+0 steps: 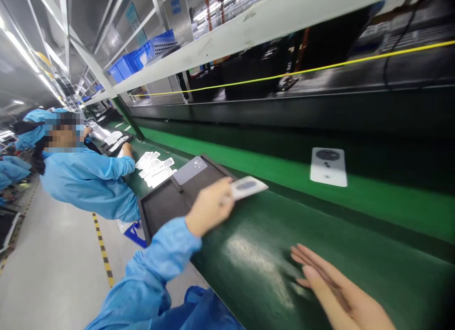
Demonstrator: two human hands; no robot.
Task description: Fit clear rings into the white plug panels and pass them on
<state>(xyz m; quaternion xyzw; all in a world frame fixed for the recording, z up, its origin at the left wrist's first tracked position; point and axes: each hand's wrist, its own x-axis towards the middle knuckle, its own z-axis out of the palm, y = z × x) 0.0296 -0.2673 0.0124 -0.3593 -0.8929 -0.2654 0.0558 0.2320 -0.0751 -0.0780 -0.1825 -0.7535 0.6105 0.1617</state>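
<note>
My left hand (213, 204) is closed on one end of a white, card-like panel (250, 187) with a grey oval on its face. It holds the panel above the green bench, beside a black tray (167, 206). A grey panel (192, 170) with small pale spots lies at the tray's far end. My right hand (341, 289) is over the bench (263, 254), fingers stretched out and holding nothing. Beyond it, a white panel (327, 174) with a dark oval and small dark marks lies on the bright green strip (380, 192).
A co-worker in blue (88, 173) sits at the left, one hand (127, 151) by several loose white panels (156, 166). A pale metal beam (249, 29) crosses above the bench, with a yellow cord (320, 70) below it. Blue bins (142, 55) stand upper left.
</note>
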